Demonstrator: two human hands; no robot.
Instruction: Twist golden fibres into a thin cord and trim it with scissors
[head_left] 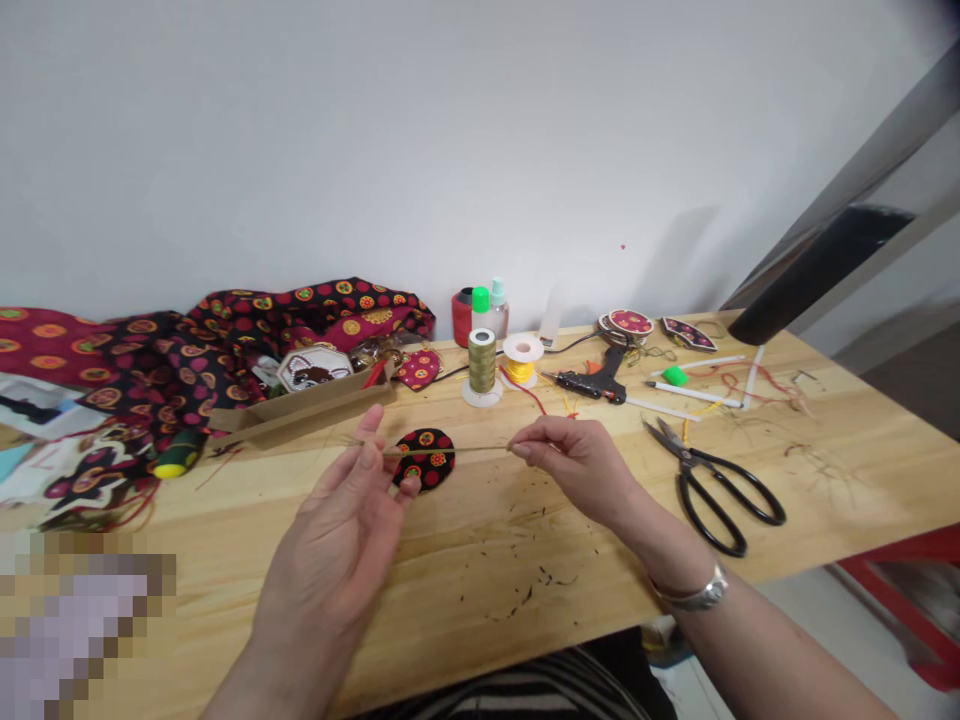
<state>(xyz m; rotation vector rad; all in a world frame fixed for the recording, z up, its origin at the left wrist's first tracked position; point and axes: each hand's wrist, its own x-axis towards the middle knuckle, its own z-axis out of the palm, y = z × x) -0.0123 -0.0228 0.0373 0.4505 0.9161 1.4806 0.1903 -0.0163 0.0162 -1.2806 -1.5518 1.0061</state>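
Note:
A thin olive-tan cord (480, 449) is stretched level between my two hands above the wooden table. My left hand (352, 510) has one end pinched between thumb and forefinger, its other fingers loosely curled. At the other end, my right hand (559, 455) pinches the cord between thumb and fingertips. Behind the cord, close to my left fingertips, is a round black fabric piece (427, 472) with red and orange dots; I cannot tell whether the fingers touch it. Black-handled scissors (712, 480) lie partly open to the right of my right hand.
A spool of olive thread (481, 362) and a yellow cord spool (521, 368) stand at the back. Beside them lies a black glue gun (596, 385). Patterned cloth (262, 320) and a cardboard tray (307, 415) fill the left. A dark cylinder (817, 270) leans at right.

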